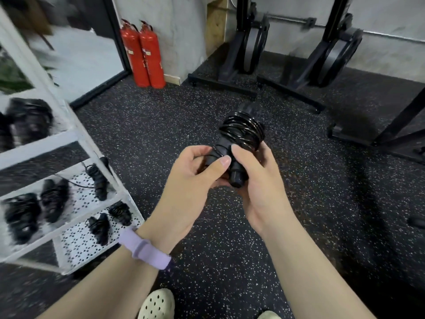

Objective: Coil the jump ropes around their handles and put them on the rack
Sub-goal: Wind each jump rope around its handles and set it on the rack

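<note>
Coiled jump rope (239,143) gripped by left hand (193,180), right hand (257,180), beside rack (76,139)

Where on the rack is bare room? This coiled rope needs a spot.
The lower shelf is bare at its front, between the two small bundles and the front rim. The upper shelf's left side is crowded with bundles. Both hands grip the rope.

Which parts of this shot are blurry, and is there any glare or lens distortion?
Head view: the white rack and its coiled ropes at the left edge are smeared by motion blur; the left hand, right hand and the coiled jump rope they hold are sharper; glossy highlights show on the rope's coils; the wide-angle lens bends the rack's frame and stretches the forearms.
</note>
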{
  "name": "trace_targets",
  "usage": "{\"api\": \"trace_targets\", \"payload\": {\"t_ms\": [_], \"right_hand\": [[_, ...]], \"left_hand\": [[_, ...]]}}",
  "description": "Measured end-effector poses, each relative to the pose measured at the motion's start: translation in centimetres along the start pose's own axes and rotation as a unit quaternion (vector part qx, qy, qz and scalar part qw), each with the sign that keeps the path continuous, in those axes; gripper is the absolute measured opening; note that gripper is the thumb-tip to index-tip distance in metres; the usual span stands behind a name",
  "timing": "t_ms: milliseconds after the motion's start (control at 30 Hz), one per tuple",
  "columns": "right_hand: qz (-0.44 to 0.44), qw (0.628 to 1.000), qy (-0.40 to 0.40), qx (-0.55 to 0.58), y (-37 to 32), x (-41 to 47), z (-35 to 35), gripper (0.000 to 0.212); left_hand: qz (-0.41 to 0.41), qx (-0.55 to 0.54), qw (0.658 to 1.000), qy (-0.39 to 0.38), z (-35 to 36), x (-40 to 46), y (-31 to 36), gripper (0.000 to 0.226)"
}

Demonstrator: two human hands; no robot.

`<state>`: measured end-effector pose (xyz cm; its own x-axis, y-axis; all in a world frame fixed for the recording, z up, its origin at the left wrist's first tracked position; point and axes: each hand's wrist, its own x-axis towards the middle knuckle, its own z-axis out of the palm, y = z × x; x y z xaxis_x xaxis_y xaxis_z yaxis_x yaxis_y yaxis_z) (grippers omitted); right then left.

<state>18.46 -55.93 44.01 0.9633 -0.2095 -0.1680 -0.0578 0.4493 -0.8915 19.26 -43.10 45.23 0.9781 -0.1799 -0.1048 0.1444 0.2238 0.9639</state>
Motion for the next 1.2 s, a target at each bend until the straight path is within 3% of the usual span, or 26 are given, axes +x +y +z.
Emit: {"api": "trace_targets", "payload": {"t_ms": [100,233,400,500,733,933,1100,1200], "right_hand": [[0.007,1.000,-0.025,-0.005,1.7,0.1,2.7,0.061],[0.017,0.997,-0.061,-0.050,3.7,0.1,7.0,0.074],[0.105,0.988,-0.102,-0.052,7.9,-1.1,12.4,0.058],[0.154,0.977,-0.133,-0.069,10.5,-2.0,15.0,0.038],[0.198,0.956,-0.184,-0.114,15.8,-3.3,19.1,0.033],[0.215,0.940,-0.218,-0.152,19.6,-3.5,21.1,0.050],[0.236,0.932,-0.220,-0.165,22.2,-4.4,21.3,0.041],[0.240,0.926,-0.219,-0.192,24.0,-5.2,20.8,0.051]], "left_hand": [[0.008,0.020,0.999,0.040,-2.6,-0.7,0.7,0.035],[0.018,0.072,0.993,0.092,-7.0,-2.1,1.9,0.036],[-0.030,0.190,0.973,0.131,-14.1,-5.0,2.9,0.031],[-0.091,0.253,0.954,0.131,-18.0,-6.7,3.3,0.035],[-0.186,0.283,0.930,0.140,-25.4,-8.4,3.4,0.042],[-0.260,0.288,0.911,0.141,-29.2,-8.2,2.5,0.034],[-0.345,0.303,0.885,0.076,-30.8,-7.8,2.5,0.021],[-0.359,0.282,0.888,0.058,-31.9,-8.7,0.4,0.025]]}}
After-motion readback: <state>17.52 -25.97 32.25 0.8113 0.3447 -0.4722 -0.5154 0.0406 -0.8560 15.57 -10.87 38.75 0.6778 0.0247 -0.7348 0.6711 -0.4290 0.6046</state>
